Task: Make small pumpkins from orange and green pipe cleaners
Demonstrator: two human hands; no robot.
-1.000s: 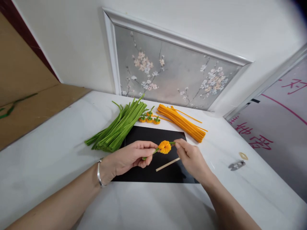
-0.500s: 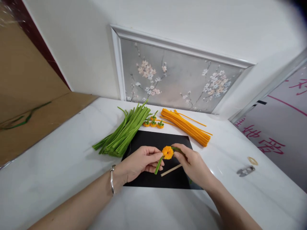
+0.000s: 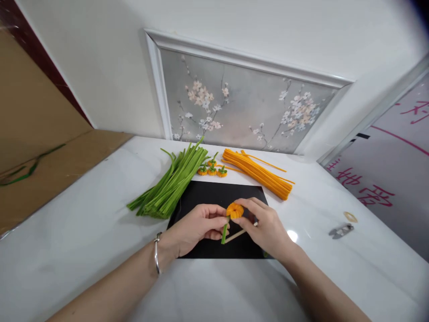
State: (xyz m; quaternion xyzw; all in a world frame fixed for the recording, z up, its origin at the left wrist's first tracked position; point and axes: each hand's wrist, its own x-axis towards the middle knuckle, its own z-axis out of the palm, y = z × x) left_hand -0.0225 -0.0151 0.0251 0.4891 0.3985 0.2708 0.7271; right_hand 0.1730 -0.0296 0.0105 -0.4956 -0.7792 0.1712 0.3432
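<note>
An orange ribbed piece [image 3: 235, 210], round and ruffled like a small pumpkin with a dimple at its middle, is held up just right of the frame's centre, in front of a black mat [image 3: 214, 192]. The right hand [image 3: 264, 228] has its grip clamped on it, forefinger over the top and thumb beneath, probably to steady it without crushing the ribs. The left hand [image 3: 201, 226] has its grip pinched together at the piece's left edge, on a green strip [image 3: 224, 233] whose end hangs below the fingers; this seems meant to keep the strip from slipping. Whether the strip passes through the piece cannot be told.

A pale, smooth, straight stick [image 3: 235, 236], wooden by its look, lies slanted on the mat, partly behind the hands. Above the mat, four small orange pieces with green tops [image 3: 212, 170] sit close together between a bundle of green stems [image 3: 170, 183] and a bundle of orange stems [image 3: 258, 174]. The stems look fuzzy and bendable, sorted by colour perhaps for easy reach. At the right of the frame, metal snips [image 3: 342, 231] lie near a thin yellowish loop [image 3: 351, 217] on the glossy white counter [image 3: 83, 214].
</note>
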